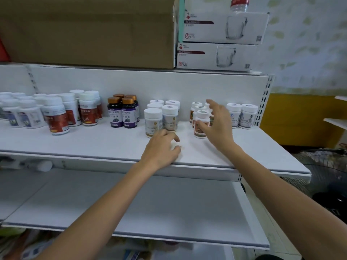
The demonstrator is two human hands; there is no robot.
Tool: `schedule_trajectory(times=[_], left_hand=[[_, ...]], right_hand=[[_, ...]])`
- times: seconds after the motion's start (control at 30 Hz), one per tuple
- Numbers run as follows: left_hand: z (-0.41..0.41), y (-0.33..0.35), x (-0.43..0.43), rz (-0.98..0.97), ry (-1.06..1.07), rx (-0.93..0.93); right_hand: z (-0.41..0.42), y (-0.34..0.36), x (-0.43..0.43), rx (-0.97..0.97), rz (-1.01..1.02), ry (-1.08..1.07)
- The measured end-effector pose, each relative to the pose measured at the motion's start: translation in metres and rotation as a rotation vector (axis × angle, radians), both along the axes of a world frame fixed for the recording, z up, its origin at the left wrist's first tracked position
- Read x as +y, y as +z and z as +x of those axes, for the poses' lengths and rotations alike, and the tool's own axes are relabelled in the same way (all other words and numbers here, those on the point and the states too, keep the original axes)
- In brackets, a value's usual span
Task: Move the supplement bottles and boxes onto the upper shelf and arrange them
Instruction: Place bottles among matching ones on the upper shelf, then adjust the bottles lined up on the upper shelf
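Note:
On the white upper shelf point(97, 145) stand groups of supplement bottles: white ones with red labels point(56, 117), dark purple ones with gold caps point(124, 113), white ones with pale labels point(161, 119), brown-labelled ones point(200, 124) and two white ones point(242, 115) at the right end. My left hand point(161, 149) rests near the shelf's front edge. Its fingers curl over a small white bottle point(176, 146) that is mostly hidden. My right hand point(216, 124) is open with spread fingers, thumb beside the front brown-labelled bottle.
A large cardboard box point(86, 30) and two stacked white glassware boxes point(217, 42) sit on the top shelf above. The white lower shelf point(150, 207) lies below my arms. A black fan point(328, 175) stands at the right. The slotted shelf upright point(264, 102) ends the row.

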State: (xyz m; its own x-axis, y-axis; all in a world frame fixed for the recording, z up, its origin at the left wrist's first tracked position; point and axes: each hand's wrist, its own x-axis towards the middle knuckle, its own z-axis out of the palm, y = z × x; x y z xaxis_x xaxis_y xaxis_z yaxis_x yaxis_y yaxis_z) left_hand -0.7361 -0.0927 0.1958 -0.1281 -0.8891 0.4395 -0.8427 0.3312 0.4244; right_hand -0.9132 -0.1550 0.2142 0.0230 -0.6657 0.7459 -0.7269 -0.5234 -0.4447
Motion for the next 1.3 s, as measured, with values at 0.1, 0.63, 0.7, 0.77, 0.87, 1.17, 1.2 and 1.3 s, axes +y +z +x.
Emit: schedule_trajectory(times=[0.1, 0.63, 0.7, 0.77, 0.87, 1.17, 1.2, 1.3], left_hand=[[0.039, 0.0, 0.021, -0.002, 0.01, 0.044], [0.379, -0.034, 0.267, 0.033, 0.577, 0.102], [0.408, -0.045, 0.292, 0.046, 0.612, 0.124], [0.434, -0.054, 0.308, 0.055, 0.645, 0.128], [0.467, -0.066, 0.319, 0.05, 0.67, 0.124], [0.556, -0.129, 0.26, 0.149, 0.665, 0.27], [0.568, -0.135, 0.247, 0.166, 0.66, 0.278], [0.605, -0.149, 0.21, 0.212, 0.633, 0.282]], right_hand=[[0.039, 0.013, 0.012, -0.003, -0.053, 0.016], [0.432, -0.055, 0.18, 0.033, 0.137, 0.738], [0.469, -0.078, 0.198, 0.048, 0.204, 0.778], [0.5, -0.094, 0.211, 0.049, 0.278, 0.802], [0.535, -0.111, 0.217, 0.066, 0.344, 0.816], [0.619, -0.175, 0.149, 0.121, 0.523, 0.699], [0.631, -0.183, 0.138, 0.128, 0.546, 0.682], [0.67, -0.201, 0.103, 0.133, 0.594, 0.642]])
